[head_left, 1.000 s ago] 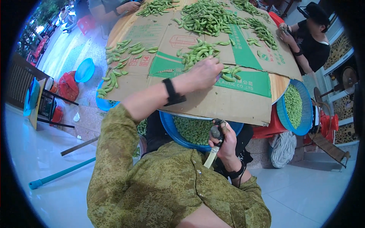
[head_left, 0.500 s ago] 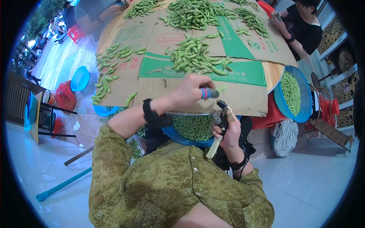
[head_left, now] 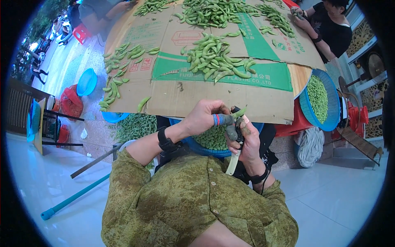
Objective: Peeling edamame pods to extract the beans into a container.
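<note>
Over the near edge of the cardboard (head_left: 173,99), my left hand (head_left: 205,117) pinches a green bean pod (head_left: 239,112); dark grey covers with coloured bands wrap some of its fingers. The pod lies against the black top of a tool with a pale handle (head_left: 232,164), and my right hand (head_left: 252,142) grips that tool. Its exact kind is hidden by the fingers. Both hands meet above a blue basin (head_left: 190,145) of shelled green beans (head_left: 213,140). Farther off on the cardboard rests a heap of pods (head_left: 216,57).
A blue basket of shelled beans (head_left: 317,99) stands at the table's right. Loose pods (head_left: 117,66) are scattered on the left. A person in black (head_left: 333,31) works at the far right, and another person's arm (head_left: 115,10) shows far left. A teal pole (head_left: 78,195) extends at the lower left.
My left hand has come down and nearer from over the cardboard, bringing the pod to the tool in my right hand. My right hand stays nearly in place.
</note>
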### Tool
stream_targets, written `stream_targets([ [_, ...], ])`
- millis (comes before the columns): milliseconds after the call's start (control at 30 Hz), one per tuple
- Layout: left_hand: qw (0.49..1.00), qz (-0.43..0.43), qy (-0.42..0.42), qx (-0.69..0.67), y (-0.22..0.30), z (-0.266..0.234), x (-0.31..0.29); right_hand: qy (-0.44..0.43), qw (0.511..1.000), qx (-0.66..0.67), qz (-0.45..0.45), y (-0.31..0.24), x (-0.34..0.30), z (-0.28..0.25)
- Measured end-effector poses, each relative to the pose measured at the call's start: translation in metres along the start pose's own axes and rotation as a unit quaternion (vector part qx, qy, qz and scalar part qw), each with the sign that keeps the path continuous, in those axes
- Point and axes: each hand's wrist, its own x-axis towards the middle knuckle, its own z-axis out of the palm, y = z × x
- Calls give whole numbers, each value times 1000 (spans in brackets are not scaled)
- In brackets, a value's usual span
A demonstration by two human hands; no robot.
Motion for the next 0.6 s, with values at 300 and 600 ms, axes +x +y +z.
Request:
stream_targets([
  [300,985,107,27,135,-5,1,0,40,998,-42,2,0,3,-6],
  [600,911,-172,-90,-363,-11,0,-4,-59,990,104,68,-6,0,-7],
])
